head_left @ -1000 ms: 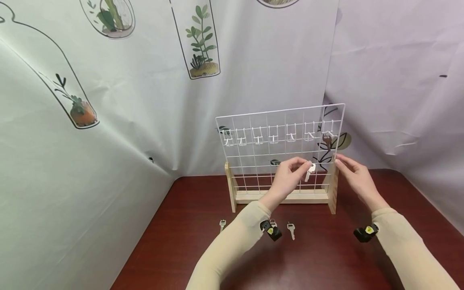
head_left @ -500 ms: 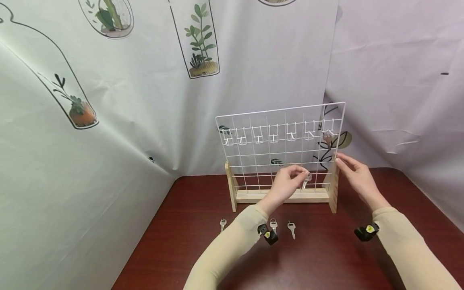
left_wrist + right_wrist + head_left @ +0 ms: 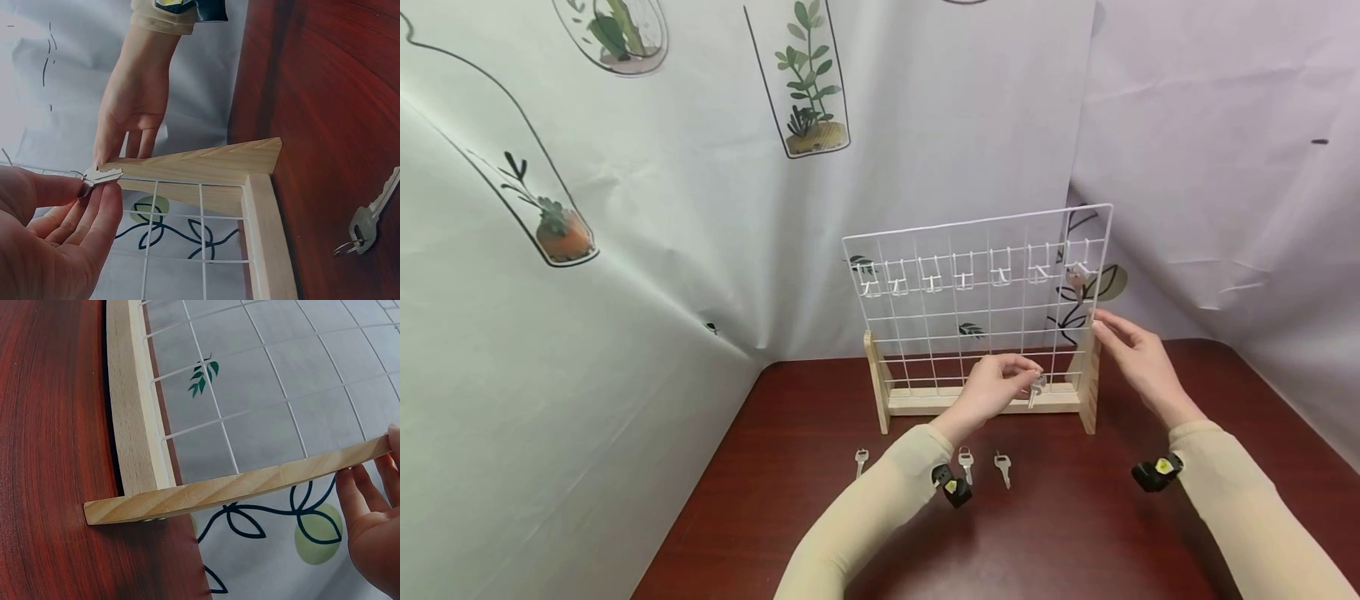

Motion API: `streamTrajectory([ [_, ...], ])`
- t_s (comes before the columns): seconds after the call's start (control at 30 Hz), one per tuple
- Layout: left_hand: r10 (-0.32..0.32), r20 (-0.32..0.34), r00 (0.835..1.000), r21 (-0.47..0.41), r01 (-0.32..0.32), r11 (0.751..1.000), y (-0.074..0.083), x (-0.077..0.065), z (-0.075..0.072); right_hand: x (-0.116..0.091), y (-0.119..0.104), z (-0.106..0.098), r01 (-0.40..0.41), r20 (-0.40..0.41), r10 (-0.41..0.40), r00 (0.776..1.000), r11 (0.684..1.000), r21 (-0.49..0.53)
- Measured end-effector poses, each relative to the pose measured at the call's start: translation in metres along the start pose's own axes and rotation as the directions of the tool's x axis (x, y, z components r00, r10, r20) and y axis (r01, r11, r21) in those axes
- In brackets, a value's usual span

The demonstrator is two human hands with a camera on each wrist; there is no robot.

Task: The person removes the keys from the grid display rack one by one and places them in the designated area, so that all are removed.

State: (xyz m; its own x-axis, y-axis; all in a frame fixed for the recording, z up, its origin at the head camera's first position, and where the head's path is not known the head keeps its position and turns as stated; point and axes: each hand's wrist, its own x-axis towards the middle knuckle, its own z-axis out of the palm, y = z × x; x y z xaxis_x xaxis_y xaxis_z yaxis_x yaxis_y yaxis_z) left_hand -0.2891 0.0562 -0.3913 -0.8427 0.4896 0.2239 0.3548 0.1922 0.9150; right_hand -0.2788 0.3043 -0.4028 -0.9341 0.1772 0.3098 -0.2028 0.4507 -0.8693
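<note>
In the head view my left hand (image 3: 988, 390) pinches a silver key (image 3: 1035, 393) by its bow, between thumb and fingers, in front of the rack's lower right part. The left wrist view shows the toothed key blade (image 3: 107, 177) pointing away from the fingertips, with a thin ring at its bow. My right hand (image 3: 1138, 362) grips the right wooden post (image 3: 1091, 383) of the white wire grid rack (image 3: 917, 406), thumb in front and fingers behind. Several white hooks (image 3: 931, 282) line the grid's upper part. Another key (image 3: 1077, 286) hangs at the rightmost hook.
On the dark red table (image 3: 1060, 533), in front of the rack, lie a key with a ring (image 3: 966, 467), a second key (image 3: 1003, 470) and a third key (image 3: 861, 460) partly behind the left sleeve. Printed white cloth (image 3: 700, 208) surrounds the table.
My left hand has lowered with the key, from mid-grid to near the rack's wooden base bar. The right hand has stayed on the post. The head view has tilted slightly.
</note>
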Motion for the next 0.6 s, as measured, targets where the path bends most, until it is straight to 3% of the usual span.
streamTrajectory([
  [0.4,-0.091,0.049,0.995,-0.191,0.099,0.977,-0.012,-0.002,0.007,0.0,-0.003,0.002,0.021,-0.008,-0.021,1.0,1.0,-0.003],
  [0.6,-0.104,0.058,0.993,-0.237,0.115,0.965,-0.02,-0.003,0.012,-0.002,-0.003,0.001,0.012,-0.011,-0.012,1.0,1.0,0.003],
])
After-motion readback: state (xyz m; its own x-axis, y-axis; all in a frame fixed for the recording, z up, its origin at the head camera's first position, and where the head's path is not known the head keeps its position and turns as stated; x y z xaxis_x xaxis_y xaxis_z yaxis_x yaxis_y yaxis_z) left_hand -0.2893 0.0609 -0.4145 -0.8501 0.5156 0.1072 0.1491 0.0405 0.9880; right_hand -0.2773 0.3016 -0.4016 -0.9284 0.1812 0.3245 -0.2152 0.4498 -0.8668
